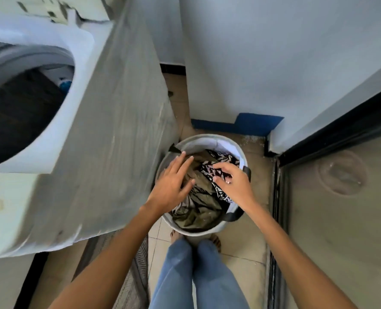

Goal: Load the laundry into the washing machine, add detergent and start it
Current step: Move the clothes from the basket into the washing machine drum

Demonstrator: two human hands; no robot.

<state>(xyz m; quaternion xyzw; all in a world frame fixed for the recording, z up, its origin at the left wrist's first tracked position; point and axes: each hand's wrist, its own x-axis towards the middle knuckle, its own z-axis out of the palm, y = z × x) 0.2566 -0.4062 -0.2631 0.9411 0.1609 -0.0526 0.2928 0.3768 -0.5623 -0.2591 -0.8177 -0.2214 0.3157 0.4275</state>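
So the person is standing on the beige tiled floor and leaning over a round light-grey fabric laundry basket with black strap handles. It's sitting right in front of their bare feet, just beside the lower right corner of the white front-loading washing machine.

The laundry is lying inside the basket. A crumpled olive-green garment is filling most of it, and a black-and-white patterned cloth is lying on top toward the far right side.

The left hand is reaching in with its fingers straight and fanned out, palm down, over the olive-green garment near the basket's left rim. It isn't gripping anything, and I can't tell whether the fingertips are actually touching the fabric.

The right hand is hovering over the patterned cloth with its fingers curled in toward the thumb. It looks like it's pinching a bit of that cloth between them.

The washer's round drum opening is showing at the far left. Something dark is lying inside along with a blue bit, but that area is too blurry to make out.

The person is wearing blue jeans. A grey woven mat is lying on the floor by the machine's base. A dark-framed glass sliding door is running along the right, and a white wall with blue skirting is standing behind the basket.
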